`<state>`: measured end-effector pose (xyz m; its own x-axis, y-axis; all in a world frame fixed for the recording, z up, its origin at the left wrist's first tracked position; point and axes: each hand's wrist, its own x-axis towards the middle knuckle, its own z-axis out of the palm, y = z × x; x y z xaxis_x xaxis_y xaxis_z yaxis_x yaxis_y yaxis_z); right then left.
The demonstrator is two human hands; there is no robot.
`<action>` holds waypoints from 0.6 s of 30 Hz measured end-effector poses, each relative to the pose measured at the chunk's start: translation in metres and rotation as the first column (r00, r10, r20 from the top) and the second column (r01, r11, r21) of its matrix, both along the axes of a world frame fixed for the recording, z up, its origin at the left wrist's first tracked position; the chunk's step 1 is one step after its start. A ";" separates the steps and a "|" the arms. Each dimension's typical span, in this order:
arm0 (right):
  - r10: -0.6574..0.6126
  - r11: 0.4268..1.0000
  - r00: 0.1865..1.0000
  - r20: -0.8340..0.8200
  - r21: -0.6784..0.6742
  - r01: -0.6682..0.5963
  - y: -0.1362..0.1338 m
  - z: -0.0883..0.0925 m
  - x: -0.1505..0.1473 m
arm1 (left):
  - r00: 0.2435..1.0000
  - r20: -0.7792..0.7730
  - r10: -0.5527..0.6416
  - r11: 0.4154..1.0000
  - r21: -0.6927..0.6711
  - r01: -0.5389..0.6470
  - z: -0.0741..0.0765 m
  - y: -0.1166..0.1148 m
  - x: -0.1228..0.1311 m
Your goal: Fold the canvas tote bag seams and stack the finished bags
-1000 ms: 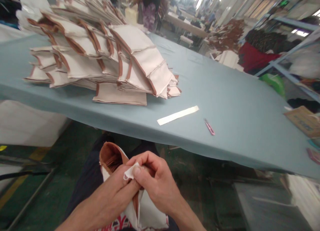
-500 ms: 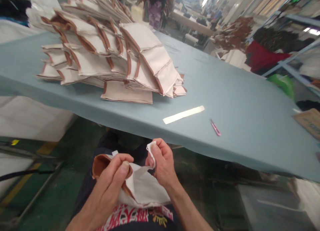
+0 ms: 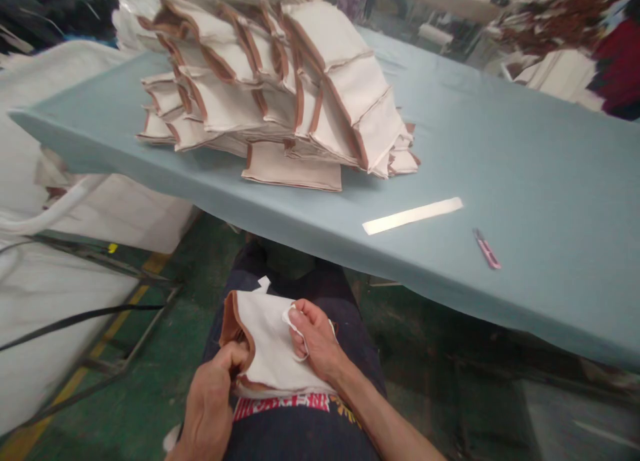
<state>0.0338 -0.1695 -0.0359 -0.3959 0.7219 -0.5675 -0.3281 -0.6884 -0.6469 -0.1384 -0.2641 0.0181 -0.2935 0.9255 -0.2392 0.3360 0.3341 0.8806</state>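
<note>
A white fabric pouch [image 3: 273, 341] with a brown-lined opening lies across my lap, its open end facing left. My left hand [image 3: 213, 388] is closed at that opening, its fingertips tucked inside and hidden by the brown edge. Over the pouch's right part, my right hand [image 3: 315, 334] pinches a small, crumpled white strip [image 3: 289, 314] between thumb and fingers. A thin white loop hangs below those fingers. At the pouch's upper edge a little white tab [image 3: 263, 284] sticks up.
A blue-grey cloth-covered table [image 3: 525, 174] stands ahead. It bears a heap of similar brown-edged pouches [image 3: 345, 41], a flat pale strip [image 3: 413, 216] and pink thread snips [image 3: 487, 249]. To the left are a metal frame [image 3: 145, 341] and white sheeting [image 3: 60, 314].
My left hand has gone from holding the rolled brown edge to reaching inside the opening. The pouch now lies flatter. My right hand has lowered onto it with the white strip. The view has shifted left.
</note>
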 end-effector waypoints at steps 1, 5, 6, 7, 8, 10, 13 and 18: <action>-0.001 1.000 1.000 0.006 0.000 0.001 0.000 -0.001 0.000 | 1.000 0.005 -0.013 1.000 -0.002 0.013 0.002 -0.004 -0.001; -0.004 1.000 0.999 0.032 0.011 0.004 -0.001 0.001 -0.002 | 1.000 0.008 -0.026 0.999 -0.030 0.026 0.020 -0.005 -0.001; -0.007 1.000 0.999 0.040 0.019 0.007 -0.001 0.002 -0.002 | 0.999 0.017 -0.029 0.998 -0.048 0.030 0.026 -0.002 0.000; -0.012 1.000 0.999 0.051 0.029 0.011 0.001 0.004 -0.001 | 0.999 0.034 -0.038 0.997 -0.066 0.040 0.031 0.002 0.001; -0.020 0.999 0.998 0.064 0.042 0.018 0.004 0.006 0.000 | 0.997 0.055 -0.051 0.995 -0.081 0.055 0.035 0.007 0.001; -0.045 0.996 0.994 0.098 0.080 0.037 0.012 0.013 0.008 | 0.991 0.095 -0.093 0.990 -0.093 0.102 0.039 0.018 0.000; -0.085 0.985 0.983 0.164 0.160 0.059 0.028 0.030 0.031 | 0.969 0.112 -0.219 0.973 -0.049 0.226 0.039 0.038 -0.005; -0.043 0.951 0.957 0.288 0.304 -0.049 0.034 0.099 0.077 | 0.913 0.133 -0.386 0.922 0.034 0.385 0.050 0.075 -0.006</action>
